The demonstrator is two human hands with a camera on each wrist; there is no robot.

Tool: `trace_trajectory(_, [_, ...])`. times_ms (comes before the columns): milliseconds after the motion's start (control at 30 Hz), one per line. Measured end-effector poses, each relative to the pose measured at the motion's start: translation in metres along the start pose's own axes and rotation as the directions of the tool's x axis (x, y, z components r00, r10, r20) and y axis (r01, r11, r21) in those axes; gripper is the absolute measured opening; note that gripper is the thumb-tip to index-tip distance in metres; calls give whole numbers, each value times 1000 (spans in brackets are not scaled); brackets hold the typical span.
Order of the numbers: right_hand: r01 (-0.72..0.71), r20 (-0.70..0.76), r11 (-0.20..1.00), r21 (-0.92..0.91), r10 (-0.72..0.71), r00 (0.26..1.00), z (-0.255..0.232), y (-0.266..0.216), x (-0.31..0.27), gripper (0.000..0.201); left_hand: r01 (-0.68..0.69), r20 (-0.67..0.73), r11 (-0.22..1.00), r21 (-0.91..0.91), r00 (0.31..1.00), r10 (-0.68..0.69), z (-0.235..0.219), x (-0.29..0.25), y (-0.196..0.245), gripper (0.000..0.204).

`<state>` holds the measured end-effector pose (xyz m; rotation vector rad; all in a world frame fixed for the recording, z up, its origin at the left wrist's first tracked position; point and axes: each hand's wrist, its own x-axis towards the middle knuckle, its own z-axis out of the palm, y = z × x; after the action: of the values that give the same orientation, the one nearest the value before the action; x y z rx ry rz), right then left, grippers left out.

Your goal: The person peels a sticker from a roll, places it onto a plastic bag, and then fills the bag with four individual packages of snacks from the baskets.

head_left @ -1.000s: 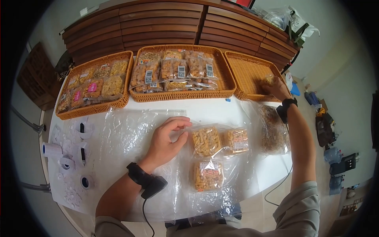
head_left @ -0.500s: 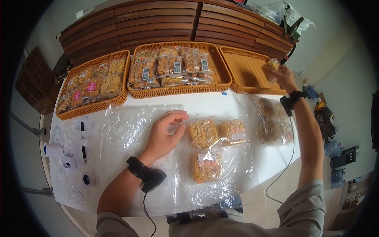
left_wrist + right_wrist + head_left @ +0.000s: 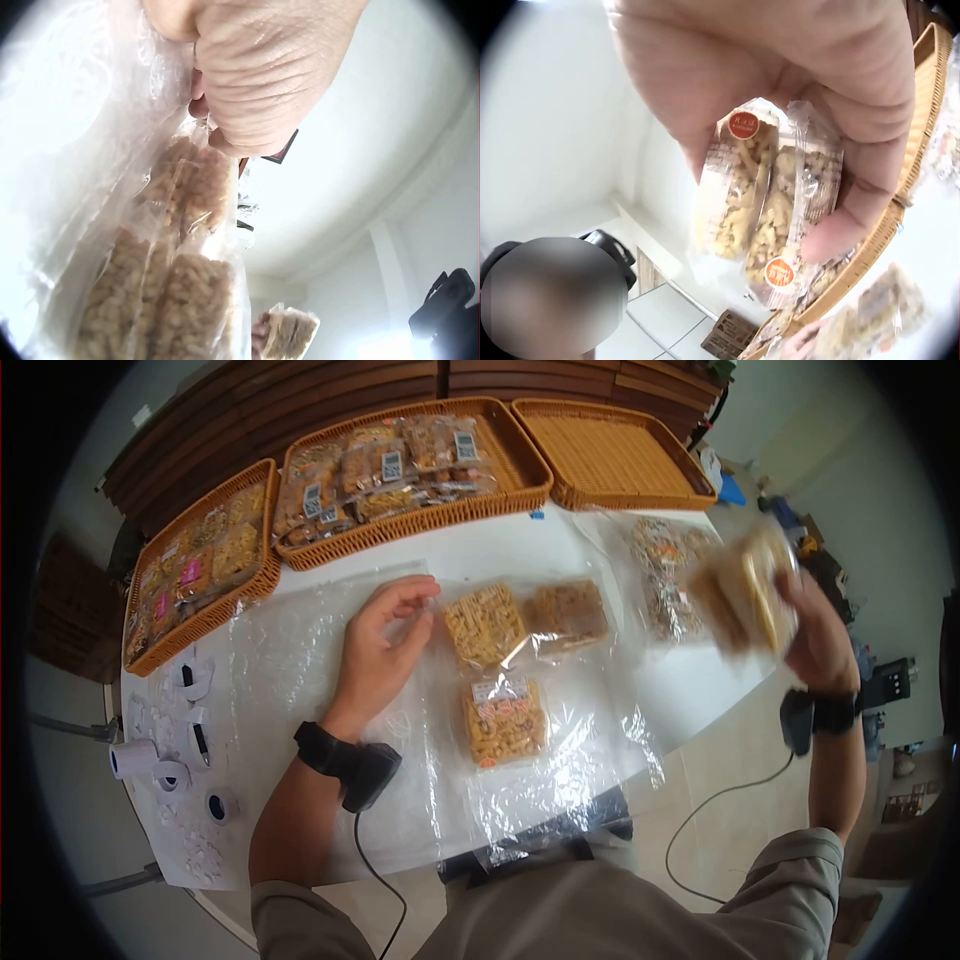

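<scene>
My right hand (image 3: pixel 822 635) is raised over the table's right edge and grips two clear-wrapped snack packs (image 3: pixel 731 195) side by side. In the right wrist view they show yellowish pieces and round red and orange stickers, with the thumb on one side and fingers on the other. My left hand (image 3: pixel 378 645) rests on clear plastic sheeting (image 3: pixel 590 760), thumb apart from its loosely bent fingers. Its fingertips are just left of a yellow snack pack (image 3: pixel 483 628). A second pack (image 3: pixel 566 615) lies beside that one and a labelled pack (image 3: pixel 505 720) lies nearer me, all under the plastic.
Wrapped packs fill a left wicker basket (image 3: pixel 205 628) and a middle wicker basket (image 3: pixel 420 525). A right wicker basket (image 3: pixel 610 450) shows its woven bottom. More bagged packs (image 3: pixel 665 580) lie at the table's right. Label rolls (image 3: pixel 133 758) and a black pen (image 3: pixel 201 743) are at left.
My right hand has lifted packs out of the right basket and brought them toward me, to the table's right side. The left hand stays by the bagged packs. The head view has tilted down.
</scene>
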<state>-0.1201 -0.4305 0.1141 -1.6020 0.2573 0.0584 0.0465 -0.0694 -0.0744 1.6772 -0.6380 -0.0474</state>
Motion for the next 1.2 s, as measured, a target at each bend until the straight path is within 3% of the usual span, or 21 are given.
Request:
trace_trajectory(33, [-24, 61, 998, -64, 28, 998, 2, 7, -19, 69, 8, 2, 1000, -6, 1000, -8, 0, 0, 1, 28])
trace_trajectory(100, [-145, 44, 986, -78, 148, 988, 3, 27, -62, 77, 21, 9, 1000, -19, 1000, -21, 0, 0, 3, 27])
trace_trajectory(133, [-200, 150, 978, -60, 207, 967, 8, 31, -73, 76, 19, 17, 999, -34, 1000, -18, 0, 0, 3, 28])
trace_trajectory(167, [-254, 257, 966, -46, 257, 931, 12, 35, -82, 76, 26, 18, 999, -37, 1000, -26, 1, 0, 3, 28])
trace_trajectory(200, [-294, 275, 954, -61, 299, 914, 14, 47, -95, 73, 31, 20, 999, -40, 999, -30, 1, 0, 4, 28])
trace_trajectory(300, [-478, 430, 872, -107, 474, 768, 26, 60, -111, 63, 35, 32, 999, -38, 999, -33, 1, -1, 1, 30])
trace_trajectory(367, [-480, 480, 843, -245, 535, 695, 36, 71, -115, 61, 36, 37, 999, -32, 999, -34, 0, -1, 1, 30])
trace_trajectory(400, [-470, 483, 846, -251, 531, 696, 44, 78, -119, 60, 45, 36, 998, -49, 998, -43, 0, -1, 0, 30])
trace_trajectory(500, [-648, 425, 733, -207, 663, 616, 65, 87, -124, 62, 63, 36, 995, -82, 998, -60, 1, -1, -1, 31])
trace_trajectory(667, [-667, 313, 741, -76, 653, 690, 91, 101, -122, 68, 74, 38, 994, -81, 997, -71, 0, -1, 0, 31])
trace_trajectory(867, [-660, 359, 741, 124, 587, 726, 102, 103, -120, 61, 80, 36, 994, -79, 996, -77, 0, -2, 1, 32])
trace_trajectory(1000, [-531, 223, 805, 265, 485, 846, 123, 112, -122, 58, 81, 42, 994, -67, 996, -78, 0, -1, 3, 31])
trace_trajectory(1200, [-392, 144, 883, 257, 366, 919, 142, 125, -115, 59, 56, 47, 997, -49, 997, -54, -2, -1, 1, 31])
